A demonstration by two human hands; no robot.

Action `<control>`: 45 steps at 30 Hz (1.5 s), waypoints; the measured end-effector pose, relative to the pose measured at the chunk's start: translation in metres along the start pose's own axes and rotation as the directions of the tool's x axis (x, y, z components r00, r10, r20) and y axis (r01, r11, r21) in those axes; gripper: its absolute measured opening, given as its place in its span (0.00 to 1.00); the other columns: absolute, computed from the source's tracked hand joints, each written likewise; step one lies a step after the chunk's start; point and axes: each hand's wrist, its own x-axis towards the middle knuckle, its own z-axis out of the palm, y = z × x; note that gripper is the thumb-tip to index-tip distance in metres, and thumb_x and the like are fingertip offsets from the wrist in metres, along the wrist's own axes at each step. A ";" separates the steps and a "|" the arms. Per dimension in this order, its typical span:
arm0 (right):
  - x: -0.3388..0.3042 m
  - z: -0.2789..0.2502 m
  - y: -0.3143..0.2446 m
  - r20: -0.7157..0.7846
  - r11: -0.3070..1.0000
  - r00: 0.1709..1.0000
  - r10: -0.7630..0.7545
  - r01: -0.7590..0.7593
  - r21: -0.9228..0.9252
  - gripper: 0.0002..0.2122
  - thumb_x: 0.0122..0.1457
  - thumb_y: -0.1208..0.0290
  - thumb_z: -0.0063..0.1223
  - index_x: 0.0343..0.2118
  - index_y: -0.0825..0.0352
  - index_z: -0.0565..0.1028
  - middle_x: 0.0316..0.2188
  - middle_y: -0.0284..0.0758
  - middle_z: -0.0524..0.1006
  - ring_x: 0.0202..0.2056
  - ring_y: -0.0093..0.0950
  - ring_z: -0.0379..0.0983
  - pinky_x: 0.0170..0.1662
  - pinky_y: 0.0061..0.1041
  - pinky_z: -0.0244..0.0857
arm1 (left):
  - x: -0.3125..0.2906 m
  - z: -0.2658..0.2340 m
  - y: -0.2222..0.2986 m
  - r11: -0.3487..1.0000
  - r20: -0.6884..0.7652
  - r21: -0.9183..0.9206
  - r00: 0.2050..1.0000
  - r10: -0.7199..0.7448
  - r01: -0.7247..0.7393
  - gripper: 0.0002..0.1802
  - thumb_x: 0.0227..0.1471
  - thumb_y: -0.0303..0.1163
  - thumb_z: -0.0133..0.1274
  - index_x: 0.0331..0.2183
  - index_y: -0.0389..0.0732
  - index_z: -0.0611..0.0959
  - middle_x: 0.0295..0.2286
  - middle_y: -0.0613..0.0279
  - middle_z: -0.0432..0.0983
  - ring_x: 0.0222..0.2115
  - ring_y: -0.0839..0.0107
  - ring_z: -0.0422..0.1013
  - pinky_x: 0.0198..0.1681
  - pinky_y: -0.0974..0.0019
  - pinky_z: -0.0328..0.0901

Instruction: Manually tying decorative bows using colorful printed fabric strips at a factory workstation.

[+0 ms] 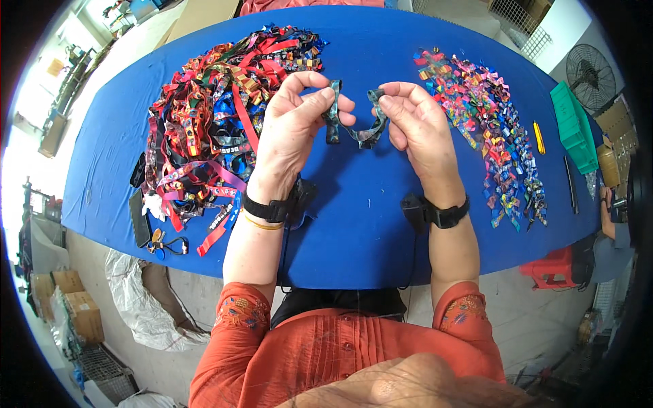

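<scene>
A dark green patterned lanyard strap (332, 129) hangs in loops between my two hands, above the middle of the blue table. My left hand (299, 119) pinches one part of it between thumb and fingers. Across from it, my right hand (418, 122) pinches another part, and the strap sags between them. Beyond my left hand lies a big tangled pile of lanyards (197, 112), mostly red, with blue and black ones among them. Long rows of small folded, multicoloured ribbon pieces (513, 146) are spread to the right of my right hand.
A yellow box cutter (539, 137) and a thin dark rod (570, 185) lie on the table's right side, near a green crate (573, 126). At the left front edge are a dark flat case (140, 219) and keys (158, 239). A fan (590, 76) stands at far right.
</scene>
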 end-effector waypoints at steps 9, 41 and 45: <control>-0.006 0.008 -0.005 0.049 0.995 0.994 -0.099 0.098 0.023 0.08 0.63 0.72 0.55 0.41 0.69 0.75 0.24 0.25 0.75 0.18 0.10 0.62 0.20 0.11 0.54 | -0.004 0.007 -0.004 0.993 0.082 0.111 0.996 -0.037 0.028 0.09 0.61 0.26 0.50 0.42 0.32 0.75 0.29 0.56 0.79 0.24 0.74 0.72 0.32 0.73 0.68; -0.009 0.003 -0.011 0.162 0.993 0.982 0.096 -0.084 -0.082 0.10 0.64 0.66 0.54 0.40 0.68 0.73 0.26 0.29 0.77 0.18 0.13 0.65 0.19 0.13 0.57 | -0.009 0.020 -0.003 0.977 0.081 0.215 0.997 -0.010 -0.008 0.06 0.58 0.24 0.54 0.37 0.34 0.75 0.27 0.63 0.78 0.26 0.79 0.73 0.32 0.75 0.69; -0.009 0.005 -0.013 0.151 0.988 0.977 0.149 -0.154 0.027 0.12 0.66 0.61 0.50 0.39 0.67 0.73 0.25 0.29 0.76 0.18 0.13 0.65 0.19 0.13 0.57 | -0.009 0.018 -0.003 0.969 0.120 0.248 0.993 -0.016 -0.015 0.06 0.58 0.23 0.53 0.37 0.34 0.74 0.28 0.62 0.78 0.28 0.78 0.74 0.34 0.74 0.70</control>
